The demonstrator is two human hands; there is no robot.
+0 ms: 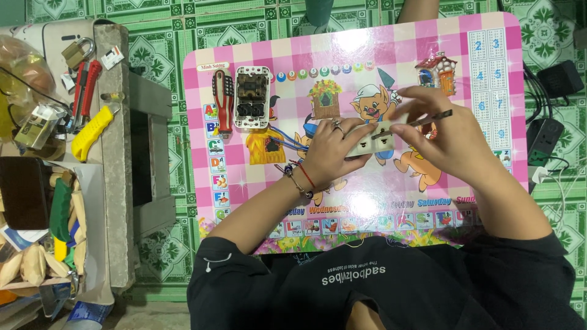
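A person seated at a small pink checked children's table (428, 36) works on a white socket block (374, 142), held a little above the tabletop near its middle. The left hand (333, 150) is clenched around the block's near end, steadying it, while the right hand (440, 137) pinches a thin dark-tipped tool (428, 120), probably a small screwdriver, angled down at the block's far end. By the look of it, the work stands at loosening or tightening a fitting on the block; the next move would call for keeping the tip seated and the block from twisting in the grip. To the left of the block, well apart from it, lie a second socket plate (252, 98) with blue wires (287, 139) trailing toward the hands, and just beside that plate a red-and-white handled screwdriver (222, 101). Open tabletop lies right of the block and toward the person; the table's left edge drops to green tiled floor (165, 49). Beyond that edge stands a grey ledge (116, 122) with a yellow utility knife (92, 131), red-handled pliers (85, 82) and a padlock (78, 52).
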